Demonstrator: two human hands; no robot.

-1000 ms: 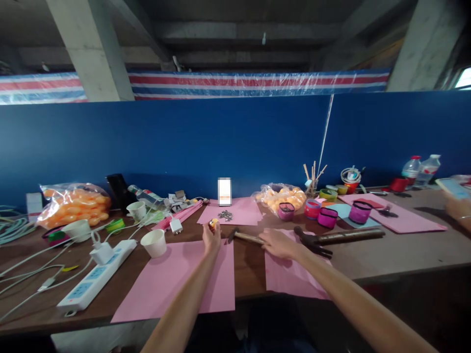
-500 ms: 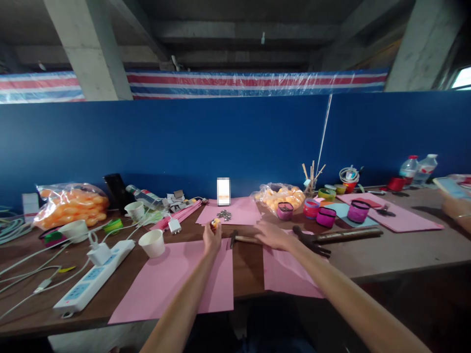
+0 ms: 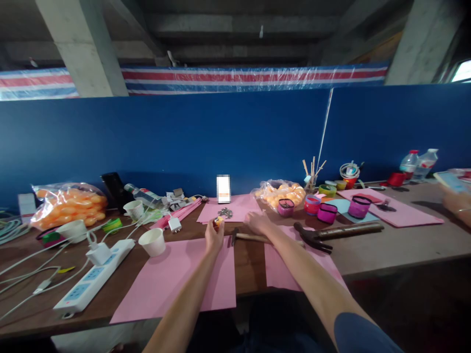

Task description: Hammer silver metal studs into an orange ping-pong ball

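Observation:
My left hand (image 3: 214,234) pinches a small orange ball (image 3: 218,222) over the far edge of a pink paper sheet (image 3: 176,277). My right hand (image 3: 258,221) reaches forward past a small hammer (image 3: 246,237) lying on the brown table, toward a pile of small metal pieces (image 3: 225,213) on the far pink sheet (image 3: 235,210); its fingers look spread and hold nothing. A second pink sheet (image 3: 290,267) lies under my right forearm.
A larger hammer (image 3: 336,232) lies to the right. Coloured tape rolls (image 3: 327,213) and a bag of orange balls (image 3: 281,192) stand behind it. At left are a paper cup (image 3: 153,241), a power strip (image 3: 93,275), cables and another bag of balls (image 3: 68,204). Another person's hand with a phone (image 3: 452,185) is at far right.
My right hand has left the small hammer's handle and moved forward and left toward the metal pieces. My left hand has stayed with the ball.

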